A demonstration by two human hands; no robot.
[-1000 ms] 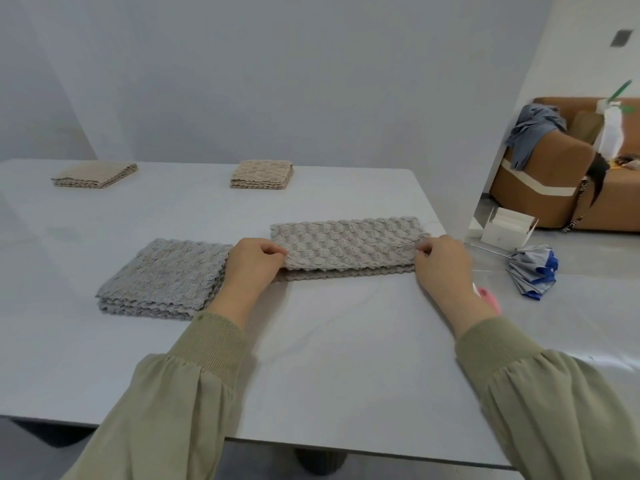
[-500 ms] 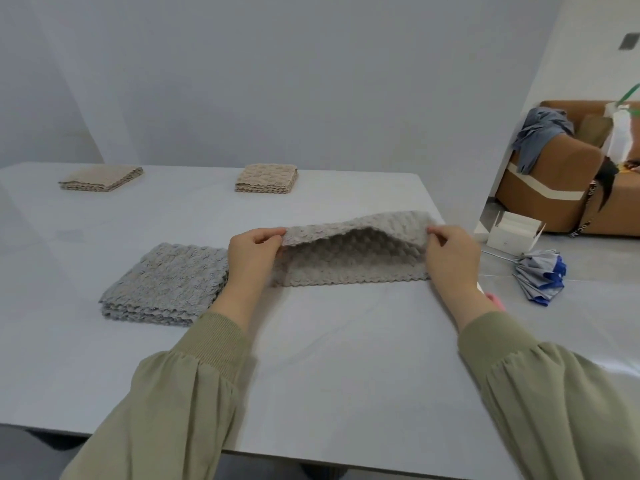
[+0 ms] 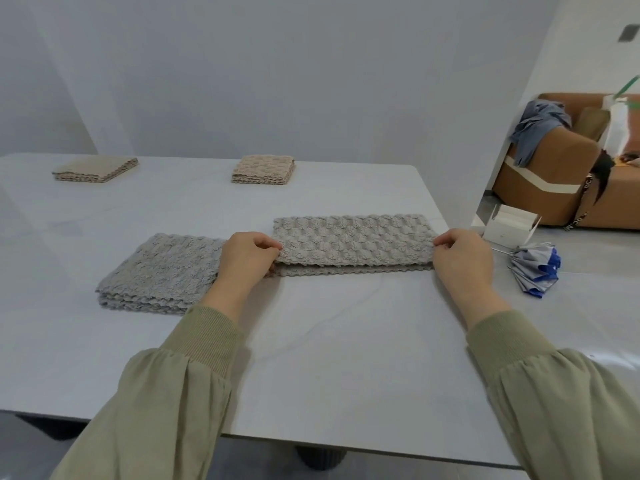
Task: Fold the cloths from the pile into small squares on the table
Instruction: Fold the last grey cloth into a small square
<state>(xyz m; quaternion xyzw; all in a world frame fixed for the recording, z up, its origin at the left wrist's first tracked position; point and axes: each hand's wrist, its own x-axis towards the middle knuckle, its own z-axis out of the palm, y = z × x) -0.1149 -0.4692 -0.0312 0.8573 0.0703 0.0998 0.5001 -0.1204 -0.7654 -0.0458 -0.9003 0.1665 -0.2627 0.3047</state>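
Note:
A grey textured cloth (image 3: 353,242), folded into a long strip, lies flat on the white table (image 3: 311,358). My left hand (image 3: 247,259) pinches its left end. My right hand (image 3: 462,258) pinches its right end. The upper layer sits a little back from the lower layer's front edge. To the left lies the pile of grey cloths (image 3: 166,271), partly behind my left hand. Two beige folded squares rest at the far side, one at the far left (image 3: 95,169) and one near the middle (image 3: 264,169).
The table's right edge runs close to my right hand. Beyond it, on the floor, lie a folded blue and grey umbrella (image 3: 535,270) and a white box (image 3: 509,225). A brown sofa (image 3: 561,168) with clothes stands further back.
Half a second ago both hands held the cloth's top layer raised in an arch. It now lies flat on the lower layer, still pinched at both ends.

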